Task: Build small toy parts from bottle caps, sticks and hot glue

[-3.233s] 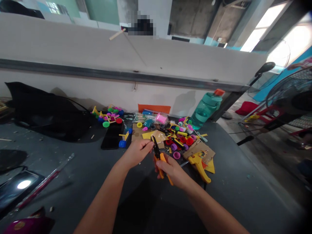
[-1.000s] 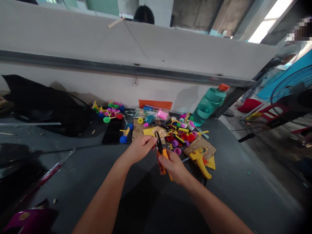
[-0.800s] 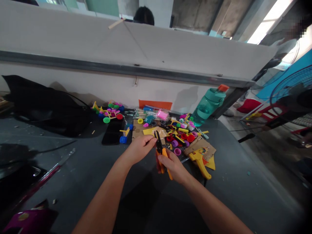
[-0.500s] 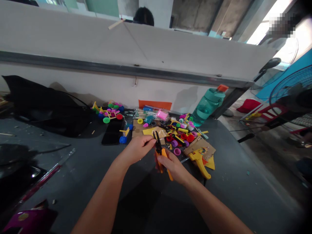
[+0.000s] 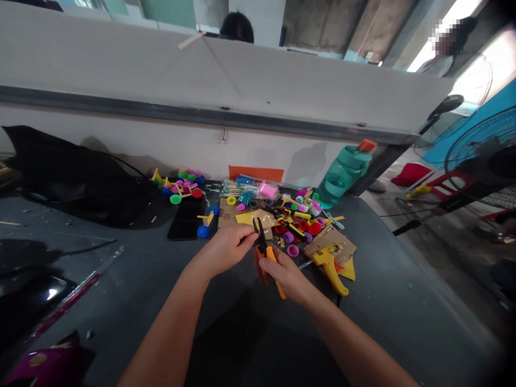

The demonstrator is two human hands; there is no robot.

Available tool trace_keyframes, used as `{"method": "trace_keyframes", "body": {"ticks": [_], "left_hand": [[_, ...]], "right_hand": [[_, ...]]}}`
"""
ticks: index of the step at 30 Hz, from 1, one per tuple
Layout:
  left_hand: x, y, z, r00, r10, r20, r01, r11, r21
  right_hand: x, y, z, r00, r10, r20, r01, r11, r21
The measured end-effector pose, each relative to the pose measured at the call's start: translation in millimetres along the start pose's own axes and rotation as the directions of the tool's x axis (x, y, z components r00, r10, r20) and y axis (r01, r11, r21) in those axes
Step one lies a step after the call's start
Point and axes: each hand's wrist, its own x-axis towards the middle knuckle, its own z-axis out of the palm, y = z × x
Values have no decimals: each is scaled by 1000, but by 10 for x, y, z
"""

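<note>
A dark grey worktop (image 5: 387,290) fills the lower half of the view, backed by a white partition (image 5: 226,75) with a metal rail (image 5: 209,115) along it, and the top of a person's head (image 5: 237,27) shows above that partition at upper centre. At the right edge stands a fan (image 5: 479,156), and at the left a black bag (image 5: 68,183) lies slumped on the worktop. Toward the back, right of centre, stands a teal water bottle (image 5: 344,174) with an orange cap, tilted in the view. A scattered pile of craft supplies (image 5: 296,215) covers the centre: coloured plastic wheels, yellow strips, and a cardboard sheet (image 5: 328,242) under a yellow plastic tool (image 5: 328,271) shaped like a glue gun. Left of the pile lie a black phone (image 5: 186,217) and small toy frames on coloured wheels (image 5: 175,188). The orange-handled pliers (image 5: 268,263) are up off the worktop, just in front of the pile, at lower centre. The right hand (image 5: 286,277) wraps closed around their handles, and the left hand (image 5: 226,250) comes in from the lower left with its fingers drawn together at the black nose; whether they pinch something there is too small to tell. The work in hand appears to sit at that nose, and the close grip suits fine, careful handling there.
</note>
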Motion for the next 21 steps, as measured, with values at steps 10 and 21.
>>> {"method": "trace_keyframes", "body": {"ticks": [10,21], "left_hand": [[-13,24,-13,1000,25,15,-26,998,62],[-2,46,-3,999,10,38,-13,995,100]], "right_hand": [[0,37,-11,1000,-7,23,8,999,-44],[-7,129,17,999,35,5,-34,998,-44]]}}
